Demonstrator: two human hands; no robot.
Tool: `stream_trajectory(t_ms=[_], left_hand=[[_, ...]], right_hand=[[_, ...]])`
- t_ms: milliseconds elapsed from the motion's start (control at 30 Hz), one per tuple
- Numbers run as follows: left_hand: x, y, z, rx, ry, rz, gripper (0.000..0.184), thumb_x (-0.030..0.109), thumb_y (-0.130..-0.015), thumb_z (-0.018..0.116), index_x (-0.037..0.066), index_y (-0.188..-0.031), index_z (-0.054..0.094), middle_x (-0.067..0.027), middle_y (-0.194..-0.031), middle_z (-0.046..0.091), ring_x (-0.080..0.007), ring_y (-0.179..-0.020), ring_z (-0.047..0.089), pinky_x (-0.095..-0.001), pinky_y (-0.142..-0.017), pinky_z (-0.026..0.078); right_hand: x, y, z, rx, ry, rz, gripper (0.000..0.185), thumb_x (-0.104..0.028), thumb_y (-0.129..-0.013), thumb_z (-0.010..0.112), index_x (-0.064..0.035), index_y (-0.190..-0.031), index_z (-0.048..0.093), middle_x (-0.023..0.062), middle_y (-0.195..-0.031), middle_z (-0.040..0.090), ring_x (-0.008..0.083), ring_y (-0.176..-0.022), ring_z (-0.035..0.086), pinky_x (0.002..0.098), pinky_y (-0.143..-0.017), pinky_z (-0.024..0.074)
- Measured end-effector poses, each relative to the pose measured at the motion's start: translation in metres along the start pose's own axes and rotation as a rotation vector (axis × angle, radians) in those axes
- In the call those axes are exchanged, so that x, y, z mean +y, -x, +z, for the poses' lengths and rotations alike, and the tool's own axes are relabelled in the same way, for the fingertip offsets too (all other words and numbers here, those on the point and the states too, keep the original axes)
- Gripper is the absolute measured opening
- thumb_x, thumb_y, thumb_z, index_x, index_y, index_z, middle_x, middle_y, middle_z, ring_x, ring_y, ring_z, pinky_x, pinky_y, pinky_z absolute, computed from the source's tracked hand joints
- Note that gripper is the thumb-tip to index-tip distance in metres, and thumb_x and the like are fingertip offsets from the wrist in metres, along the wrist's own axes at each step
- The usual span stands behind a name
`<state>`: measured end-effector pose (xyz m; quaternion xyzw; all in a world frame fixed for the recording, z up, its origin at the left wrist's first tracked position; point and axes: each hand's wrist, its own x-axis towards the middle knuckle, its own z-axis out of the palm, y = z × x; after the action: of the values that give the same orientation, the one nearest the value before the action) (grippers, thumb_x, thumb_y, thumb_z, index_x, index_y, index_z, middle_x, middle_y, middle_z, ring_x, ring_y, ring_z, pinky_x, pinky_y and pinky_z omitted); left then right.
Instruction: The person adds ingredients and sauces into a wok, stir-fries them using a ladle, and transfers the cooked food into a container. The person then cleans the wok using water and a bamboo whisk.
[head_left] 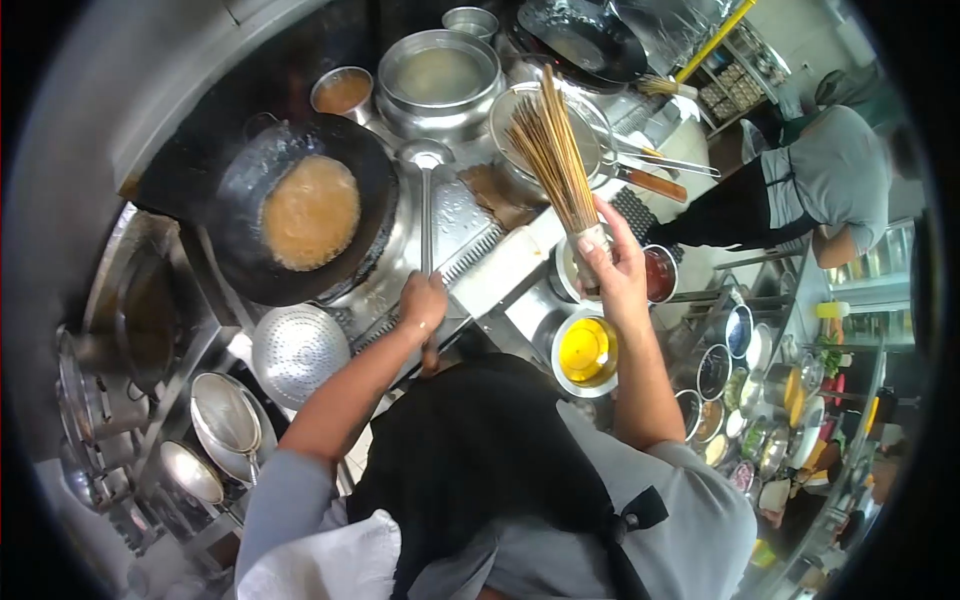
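My left hand [423, 300] is closed around the long handle of a metal ladle [427, 205]. The ladle's bowl points away from me and rests near the steel pot on the stove. In my right hand [615, 262] is a bamboo wok brush [558, 150], gripped at its bound end with the bristles pointing up and away. To the left, a black wok [235, 245] holds brown liquid [310, 212]. Below my right hand stands a metal bowl [558, 372] of yellow liquid, apart from the hand.
A large steel pot [440, 105], a small pot of brown liquid [342, 92] and a wooden-handled strainer [650, 184] stand behind. A perforated skimmer [300, 355] lies at left. Another person [825, 170] is bent over at right, near several ingredient containers [714, 372].
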<state>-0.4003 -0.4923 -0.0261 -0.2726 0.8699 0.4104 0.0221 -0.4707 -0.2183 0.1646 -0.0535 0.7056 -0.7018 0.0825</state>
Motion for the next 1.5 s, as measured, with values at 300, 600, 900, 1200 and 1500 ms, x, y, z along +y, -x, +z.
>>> stream_trajectory(t_ms=[300, 600, 900, 1200, 1500], left_hand=[[0.015, -0.035, 0.107, -0.151, 0.114, 0.107, 0.035, 0.028, -0.104, 0.051, -0.004, -0.105, 0.065, -0.0300, -0.100, 0.071, -0.0513, -0.100, 0.067, -0.0546, -0.089, 0.052], [-0.091, 0.145, -0.120, 0.272, 0.129, 0.053, 0.018, 0.019, -0.097, 0.068, 0.006, -0.087, 0.074, -0.0144, -0.081, 0.068, -0.0355, -0.078, 0.069, -0.0438, -0.071, 0.055], [-0.219, 0.219, -0.100, 0.562, 0.191, -0.418, 0.067, 0.033, -0.085, 0.083, -0.012, -0.128, 0.057, -0.0284, -0.119, 0.065, -0.0414, -0.104, 0.067, -0.0479, -0.094, 0.055], [-0.231, 0.193, -0.086, 0.419, -0.049, -0.304, 0.060, 0.031, -0.078, 0.088, -0.003, -0.119, 0.060, -0.0263, -0.113, 0.066, -0.0476, -0.107, 0.063, -0.0539, -0.096, 0.052], [-0.229, 0.207, -0.109, 0.529, 0.396, -0.307, 0.060, 0.028, -0.081, 0.087, -0.003, -0.125, 0.059, -0.0185, -0.112, 0.072, -0.0339, -0.103, 0.070, -0.0450, -0.092, 0.055]], right_hand=[[0.001, 0.036, -0.043, -0.078, 0.158, 0.074, 0.066, 0.000, -0.097, 0.067, -0.0053, -0.158, 0.044, 0.0096, -0.136, 0.062, 0.0118, -0.107, 0.064, 0.0250, -0.078, 0.0582], [-0.014, -0.086, 0.165, -0.755, 0.896, -0.214, 0.050, -0.022, -0.095, 0.074, -0.0217, -0.143, 0.062, 0.0213, -0.118, 0.074, 0.0412, -0.104, 0.071, 0.0452, -0.093, 0.0574], [0.099, -0.127, 0.466, -0.776, 0.948, -0.236, 0.045, -0.034, -0.096, 0.058, -0.0196, -0.138, 0.068, 0.0226, -0.124, 0.072, 0.0395, -0.118, 0.069, 0.0478, -0.103, 0.0545], [0.076, -0.200, 0.391, -0.852, 1.488, -0.511, 0.036, -0.027, -0.092, 0.060, -0.0217, -0.125, 0.074, 0.0176, -0.109, 0.078, 0.0359, -0.102, 0.076, 0.0480, -0.091, 0.0605], [0.089, -0.169, 0.324, -0.865, 1.708, -0.510, 0.038, -0.030, -0.099, 0.056, -0.0205, -0.133, 0.070, 0.0173, -0.103, 0.078, 0.0338, -0.097, 0.077, 0.0507, -0.090, 0.0598]])
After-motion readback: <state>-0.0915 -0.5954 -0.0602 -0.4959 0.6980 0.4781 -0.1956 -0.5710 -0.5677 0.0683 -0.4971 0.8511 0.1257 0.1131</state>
